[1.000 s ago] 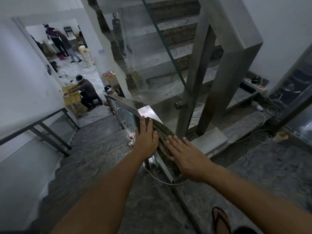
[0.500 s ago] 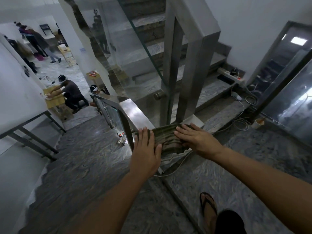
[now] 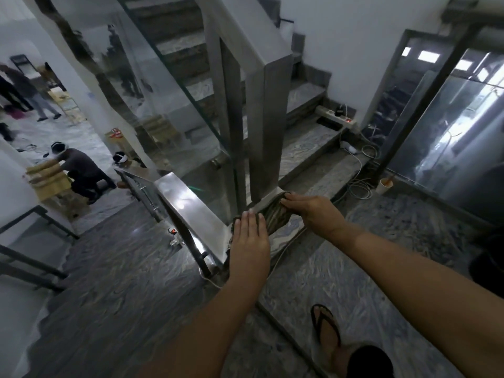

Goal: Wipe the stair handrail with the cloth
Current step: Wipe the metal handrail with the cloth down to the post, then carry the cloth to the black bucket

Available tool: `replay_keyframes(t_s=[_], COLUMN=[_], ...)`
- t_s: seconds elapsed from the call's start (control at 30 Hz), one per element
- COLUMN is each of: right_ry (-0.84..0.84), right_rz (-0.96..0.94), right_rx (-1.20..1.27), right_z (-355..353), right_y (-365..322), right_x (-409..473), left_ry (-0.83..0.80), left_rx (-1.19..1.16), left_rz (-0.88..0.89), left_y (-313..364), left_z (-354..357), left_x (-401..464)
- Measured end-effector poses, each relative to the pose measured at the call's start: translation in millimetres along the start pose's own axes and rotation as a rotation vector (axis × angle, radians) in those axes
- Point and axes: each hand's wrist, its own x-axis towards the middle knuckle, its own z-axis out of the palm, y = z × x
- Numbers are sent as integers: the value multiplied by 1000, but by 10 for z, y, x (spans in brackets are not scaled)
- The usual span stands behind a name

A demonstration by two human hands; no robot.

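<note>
Striped cloth (image 3: 274, 217) lies on handrail (image 3: 188, 203) under both hands' fingers (image 3: 249, 218)

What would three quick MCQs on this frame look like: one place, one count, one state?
1. Where is the cloth?
A. on the rail
B. on the floor
C. over a shoulder

2. How many hands touch it?
A. none
B. one
C. two

3. How is the left hand?
A. fisted
B. flat, palm down
C. pointing

Answers:
1 A, it lies on the steel rail top by the post.
2 C, the left hand and right hand both press it.
3 B, fingers lie straight along the cloth.
</note>
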Motion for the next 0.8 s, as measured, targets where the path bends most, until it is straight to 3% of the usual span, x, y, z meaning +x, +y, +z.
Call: replay_keyframes(t_s=[0.17, 0.27, 0.47, 0.63, 0.8], right_ry=[-80, -46, -44, -99, 16], right_rz=[128, 204, 379, 581, 822], right_rx=[-84, -40, 2, -18, -29], right_z=[-318, -548, -878, -1137, -1797], right_y=[151, 329, 702, 1339, 2235], right_x=[37, -120, -461, -605, -839], left_ry=[11, 35, -196, -374, -431], left_rx=[-32, 6, 153, -85, -239], left_rz=[139, 222, 376, 309, 389], left_y=[183, 262, 601, 1109, 2112], left_z=[-35, -13, 21, 9, -391], left_x=[379, 608, 1302, 2115, 3013])
